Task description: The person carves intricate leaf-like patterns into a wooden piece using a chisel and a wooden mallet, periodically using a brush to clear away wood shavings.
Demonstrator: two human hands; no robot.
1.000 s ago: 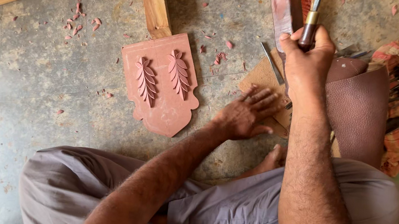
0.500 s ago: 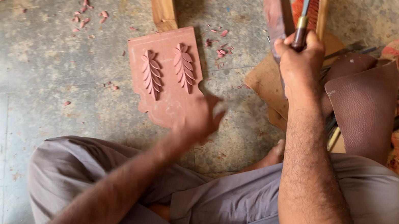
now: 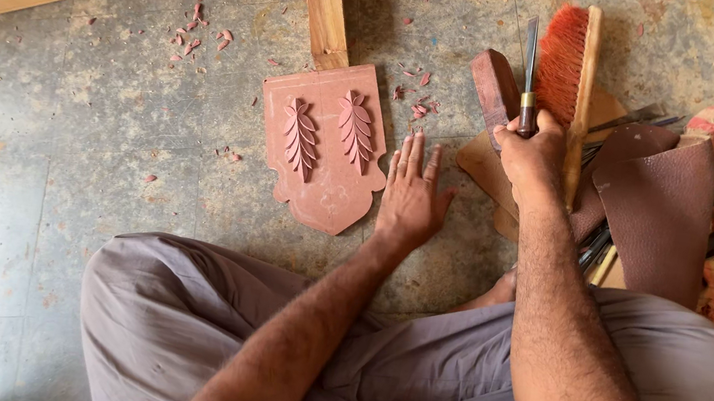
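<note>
Left hand (image 3: 410, 200) lies spread flat beside the carved panel (image 3: 327, 146); right hand (image 3: 531, 152) grips a chisel (image 3: 529, 67), seemingly readying to carve.

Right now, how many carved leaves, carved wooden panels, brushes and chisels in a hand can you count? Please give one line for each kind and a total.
Carved leaves: 2
Carved wooden panel: 1
Brush with orange bristles: 1
Chisel gripped in the right hand: 1
Total: 5

Red-bristled brush (image 3: 568, 49) lies by brown leather (image 3: 659, 213); wood chips (image 3: 200, 28) scattered on floor (image 3: 33, 149).
</note>
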